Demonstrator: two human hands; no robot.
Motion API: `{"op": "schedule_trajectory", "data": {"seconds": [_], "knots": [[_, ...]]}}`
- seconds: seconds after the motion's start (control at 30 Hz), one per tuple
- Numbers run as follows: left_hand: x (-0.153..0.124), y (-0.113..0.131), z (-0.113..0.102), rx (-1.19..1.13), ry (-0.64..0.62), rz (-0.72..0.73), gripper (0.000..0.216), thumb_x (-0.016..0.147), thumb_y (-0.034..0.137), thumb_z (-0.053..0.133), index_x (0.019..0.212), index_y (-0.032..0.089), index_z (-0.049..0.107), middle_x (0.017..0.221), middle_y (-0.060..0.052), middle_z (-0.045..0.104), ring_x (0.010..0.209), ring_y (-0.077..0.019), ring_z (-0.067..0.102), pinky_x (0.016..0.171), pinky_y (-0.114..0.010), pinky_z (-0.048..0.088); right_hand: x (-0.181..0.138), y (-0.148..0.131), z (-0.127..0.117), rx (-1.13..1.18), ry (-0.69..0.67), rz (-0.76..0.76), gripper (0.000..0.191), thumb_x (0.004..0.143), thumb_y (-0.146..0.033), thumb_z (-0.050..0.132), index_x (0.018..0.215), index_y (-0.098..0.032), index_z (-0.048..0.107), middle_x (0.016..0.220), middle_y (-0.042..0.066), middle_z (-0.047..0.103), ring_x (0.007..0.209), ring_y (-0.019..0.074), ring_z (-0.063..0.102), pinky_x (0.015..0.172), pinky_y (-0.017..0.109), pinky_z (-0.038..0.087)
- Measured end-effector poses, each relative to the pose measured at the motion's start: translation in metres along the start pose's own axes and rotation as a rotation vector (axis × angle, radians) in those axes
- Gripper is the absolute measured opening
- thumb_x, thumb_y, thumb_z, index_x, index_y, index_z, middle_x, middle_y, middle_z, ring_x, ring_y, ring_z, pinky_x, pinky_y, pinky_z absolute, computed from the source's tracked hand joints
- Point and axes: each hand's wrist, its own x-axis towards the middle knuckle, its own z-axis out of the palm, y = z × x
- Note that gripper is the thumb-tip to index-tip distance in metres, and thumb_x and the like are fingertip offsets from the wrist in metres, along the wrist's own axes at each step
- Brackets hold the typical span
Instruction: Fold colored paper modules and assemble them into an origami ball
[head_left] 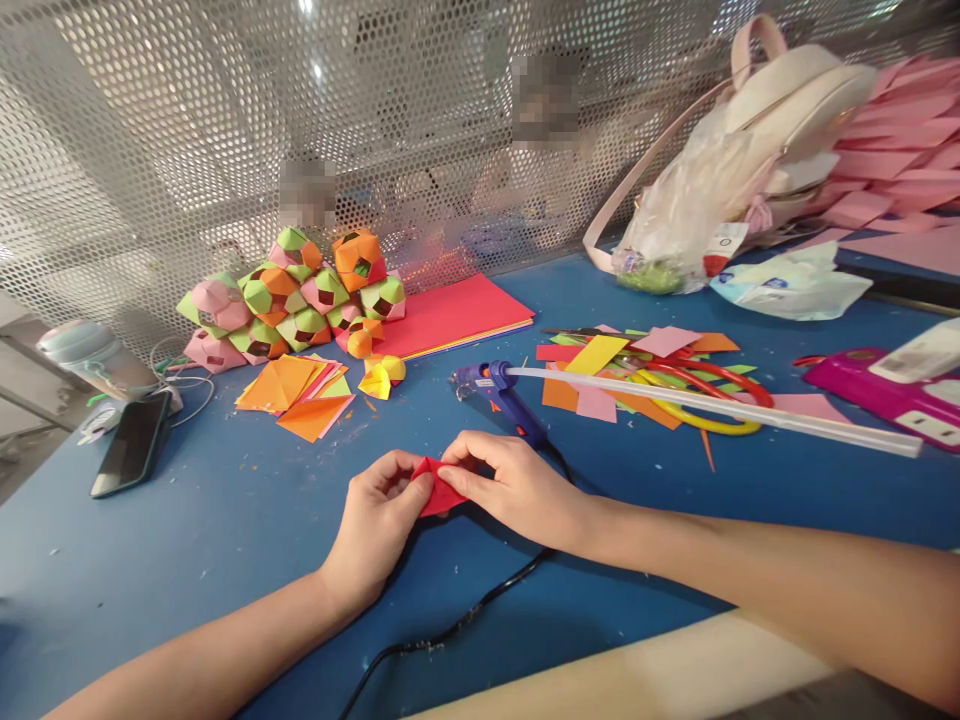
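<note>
A small folded piece of red paper (pixel 439 499) is held between both hands, just above the blue table (pixel 247 570). My left hand (pixel 382 515) pinches its left side with thumb and fingers. On the right side, my right hand (pixel 517 485) grips it the same way, thumb on top. The fingers hide part of its back edge. Right behind my right hand lies a blue glue gun (pixel 517 405) with a long white glue stick (pixel 712 408) in it, its black cord (pixel 487 598) running under my right hand toward the front.
Folded paper balls (pixel 300 295) are piled at the back left, near orange paper squares (pixel 289 390) and a red paper stack (pixel 457 315). Scissors (pixel 720 425) lie among paper scraps (pixel 596 355). A phone (pixel 135 445), a bottle (pixel 97 355), a backpack (pixel 787 110) and a magenta power strip (pixel 855 385) stand around.
</note>
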Motion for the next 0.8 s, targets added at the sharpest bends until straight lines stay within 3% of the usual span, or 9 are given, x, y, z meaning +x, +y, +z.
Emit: {"op": "schedule_trajectory", "data": {"seconds": [0.33,0.8], "knots": [[-0.0006,-0.0002,0.0002,0.012,-0.036,0.004,0.017,0.076,0.031,0.064,0.078,0.015,0.06,0.073,0.002,0.059,0.067,-0.0088,0.052,0.063,-0.019,0.042,0.0001,0.0011,-0.0003,-0.023,0.03,-0.044,0.013,0.086,-0.019,0.051,0.075,-0.018,0.056,0.072,-0.001,0.062,0.067,0.0114,0.056,0.063,0.023,0.043],[0.0001,-0.0029,0.0023,0.14,0.045,0.05,0.01,0.072,0.023,0.061,0.073,0.016,0.054,0.066,0.004,0.055,0.06,-0.0082,0.049,0.056,-0.019,0.04,-0.0029,0.002,0.0043,-0.163,0.039,-0.06,0.011,0.08,-0.017,0.053,0.069,-0.019,0.051,0.063,-0.001,0.055,0.058,0.0115,0.051,0.056,0.024,0.041]]}}
